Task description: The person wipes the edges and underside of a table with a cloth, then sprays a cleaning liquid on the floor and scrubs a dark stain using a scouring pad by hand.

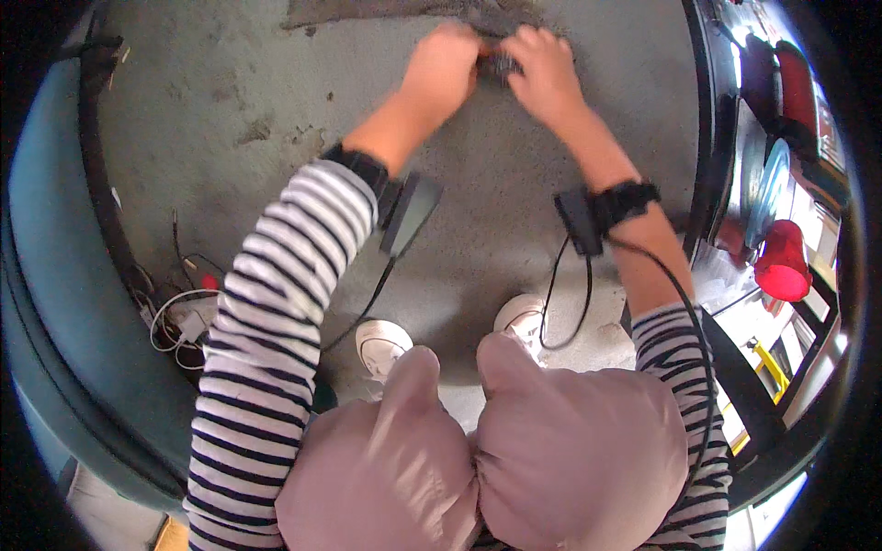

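Note:
Both arms reach out over a grey concrete floor (455, 200). My left hand (444, 69) is curled, its fingertips at a small dark object (501, 65) that blur keeps me from naming. Close on the other side of that object is my right hand (544, 72), with its fingers bent and thumb near it. Whether either hand grips the object cannot be told. A darker patch (386, 9) lies on the floor beyond the hands. Each wrist wears a black strap with a dark cabled device, one at the left wrist (411, 213) and one at the right (580, 222).
A teal padded seat (48, 227) curves along the left. White cables and a charger plug (191, 326) lie beside it. At the right, a black-edged glass table holds a red cup (784, 265) and a blue round item (770, 189). White shoes (383, 348) stand below.

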A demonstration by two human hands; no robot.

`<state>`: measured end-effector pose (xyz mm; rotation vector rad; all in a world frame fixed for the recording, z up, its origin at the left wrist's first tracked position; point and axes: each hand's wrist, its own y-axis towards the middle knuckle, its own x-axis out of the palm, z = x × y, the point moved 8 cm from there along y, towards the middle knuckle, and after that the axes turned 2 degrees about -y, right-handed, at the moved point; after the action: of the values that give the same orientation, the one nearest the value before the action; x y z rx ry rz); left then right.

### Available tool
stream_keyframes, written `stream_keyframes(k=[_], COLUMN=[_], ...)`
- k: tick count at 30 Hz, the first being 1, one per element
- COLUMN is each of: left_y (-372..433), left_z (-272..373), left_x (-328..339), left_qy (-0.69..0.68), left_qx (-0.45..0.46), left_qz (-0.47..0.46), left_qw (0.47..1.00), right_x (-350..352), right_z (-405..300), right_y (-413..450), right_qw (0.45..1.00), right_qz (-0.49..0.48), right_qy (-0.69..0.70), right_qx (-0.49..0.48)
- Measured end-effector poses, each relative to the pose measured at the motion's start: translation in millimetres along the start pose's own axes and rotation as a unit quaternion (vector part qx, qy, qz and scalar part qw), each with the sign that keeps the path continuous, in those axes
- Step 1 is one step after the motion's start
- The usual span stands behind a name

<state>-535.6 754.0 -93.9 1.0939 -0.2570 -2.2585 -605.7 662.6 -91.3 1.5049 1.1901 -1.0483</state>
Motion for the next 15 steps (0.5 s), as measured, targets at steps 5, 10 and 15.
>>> stream_keyframes(k=[5,10,15], left_y=[-120,-160,-33], left_z=[80,102,11], left_x=[3,2,-10], left_qy=[-0.064,-0.081,-0.018], left_qx=[-0.039,-0.057,-0.077], left_qz=[-0.119,-0.22,-0.04], left_qw=[0.99,0.971,0.996], right_x=[10,0,0], right_z=[-80,-115,-33], right_y=[-131,-153,-27], right_qw=[0.991,0.987,1.0], right_qz=[-0.108,-0.122,0.014], right_qy=[0.077,0.095,0.013], right_qx=[0.032,-0.045,0.009])
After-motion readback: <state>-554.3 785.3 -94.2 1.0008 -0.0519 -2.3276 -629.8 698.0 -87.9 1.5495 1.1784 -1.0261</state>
